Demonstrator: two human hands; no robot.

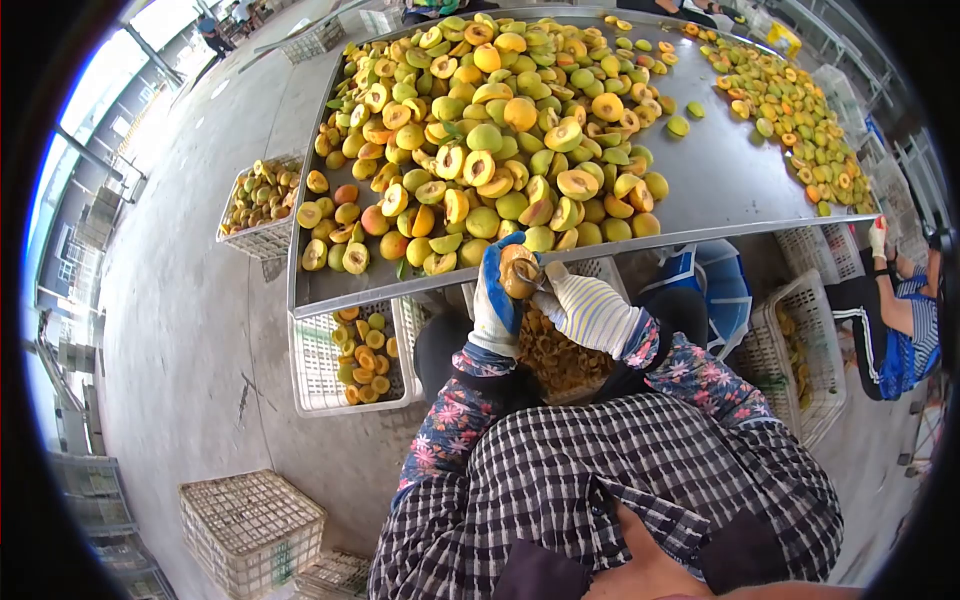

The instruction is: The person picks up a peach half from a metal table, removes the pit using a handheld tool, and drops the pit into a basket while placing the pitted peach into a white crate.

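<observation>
My left hand [497, 300], in a blue and white glove, is closed around a peach half [519, 272] with its cut face turned up and toward my right hand. My right hand [597, 308], in a white striped glove, grips a small metal pitting tool [541, 287]. The tool's tip is at the edge of the peach half; the glove hides most of its handle. Both hands are just in front of the near rim of a metal table [700, 236]. On that table lies a big heap of peach halves [500, 130], some with stones showing.
Beneath my hands is a crate of brown scraps [560, 355]. At left stand a crate of peach halves [300, 385] and another fruit crate [262, 235]. An upturned crate [252, 525] is on the floor. A co-worker [900, 310] sits at right.
</observation>
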